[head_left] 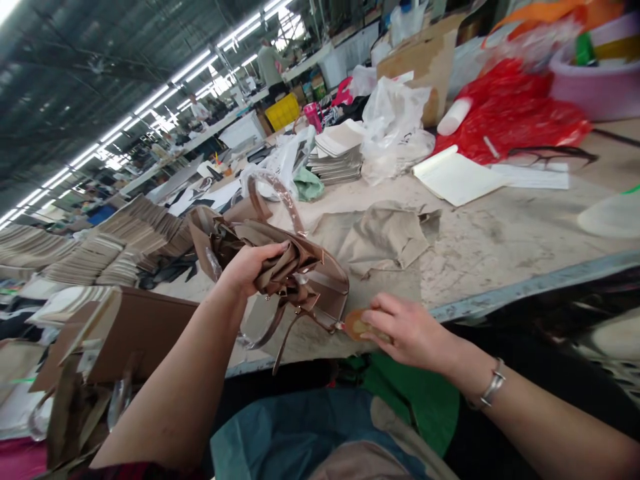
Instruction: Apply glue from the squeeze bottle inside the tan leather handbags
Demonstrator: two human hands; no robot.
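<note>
My left hand (249,267) is closed on the crumpled top of a taupe leather handbag (295,280), holding it up over the near edge of the worktable (480,247). The bag's handle (273,193) arches upward, wrapped in clear film. My right hand (407,330), with a metal bracelet on the wrist, grips a small tool with a round amber handle (357,325) whose tip touches the bag's lower right corner. A loose piece of taupe cloth (387,233) lies on the table just behind the bag.
Stacks of cut taupe panels (90,253) fill the left. A brown cardboard box (130,327) stands at lower left. White sheets (457,177), eyeglasses (550,157), red plastic (505,110) and plastic bags (390,113) lie at the back right. Other workers stand far back.
</note>
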